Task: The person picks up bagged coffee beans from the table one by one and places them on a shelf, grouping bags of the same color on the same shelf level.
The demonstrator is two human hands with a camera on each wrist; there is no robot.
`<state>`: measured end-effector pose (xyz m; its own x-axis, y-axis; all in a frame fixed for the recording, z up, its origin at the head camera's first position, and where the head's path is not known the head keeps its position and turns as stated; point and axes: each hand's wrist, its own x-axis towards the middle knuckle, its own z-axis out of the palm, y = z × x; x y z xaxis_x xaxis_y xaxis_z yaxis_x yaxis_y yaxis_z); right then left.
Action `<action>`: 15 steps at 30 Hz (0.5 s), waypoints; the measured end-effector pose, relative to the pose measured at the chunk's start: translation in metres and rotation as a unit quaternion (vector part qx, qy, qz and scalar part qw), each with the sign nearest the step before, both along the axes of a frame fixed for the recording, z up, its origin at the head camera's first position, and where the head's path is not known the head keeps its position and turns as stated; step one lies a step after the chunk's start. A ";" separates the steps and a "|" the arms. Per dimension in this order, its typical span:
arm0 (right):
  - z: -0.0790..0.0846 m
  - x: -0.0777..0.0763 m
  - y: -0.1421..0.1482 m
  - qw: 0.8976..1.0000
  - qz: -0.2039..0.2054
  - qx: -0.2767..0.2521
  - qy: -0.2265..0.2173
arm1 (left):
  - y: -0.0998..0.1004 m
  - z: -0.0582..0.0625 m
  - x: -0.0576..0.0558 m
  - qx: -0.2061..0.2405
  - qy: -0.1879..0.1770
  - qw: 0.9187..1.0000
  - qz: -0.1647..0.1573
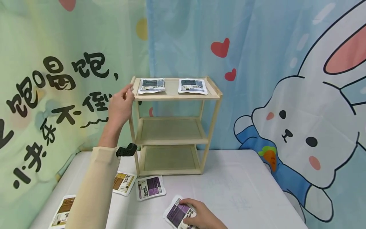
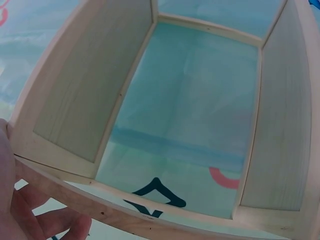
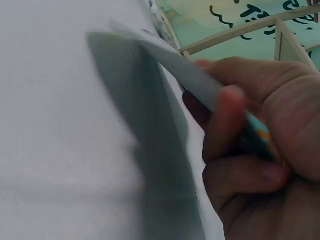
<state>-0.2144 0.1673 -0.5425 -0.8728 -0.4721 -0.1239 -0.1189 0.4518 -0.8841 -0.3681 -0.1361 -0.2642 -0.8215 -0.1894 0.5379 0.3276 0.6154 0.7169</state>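
Note:
My left hand (image 1: 121, 105) grips the top left corner of a three-tier wooden shelf (image 1: 171, 142). In the left wrist view, its fingers curl round the shelf's wooden rail (image 2: 125, 214). At the front of the table, my right hand (image 1: 204, 216) pinches a white-edged packet with a purple label (image 1: 176, 214). Seen from the right wrist, the packet (image 3: 187, 72) is edge-on between thumb and fingers, tilted over the white cloth with a shadow beside it. Two blue-labelled packets, a left one (image 1: 152, 86) and a right one (image 1: 193, 86), lie on the top tier.
Another purple-labelled packet (image 1: 150, 187) lies before the shelf. Beside it is a brown-and-yellow packet (image 1: 125, 183), and a brown-labelled one (image 1: 63, 211) is partly hidden by my left sleeve (image 1: 92, 187). A printed curtain (image 1: 183, 38) hangs behind the white table (image 1: 237, 190).

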 end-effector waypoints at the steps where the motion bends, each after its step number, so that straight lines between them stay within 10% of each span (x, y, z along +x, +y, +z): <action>1: 0.001 0.001 0.000 1.000 -0.005 -0.001 -0.002 | 0.000 0.000 0.000 0.001 -0.001 1.000 -0.001; 15: 0.050 0.003 0.002 0.990 -0.093 -0.100 -0.015 | -0.008 0.003 -0.001 -0.033 0.000 0.999 -0.014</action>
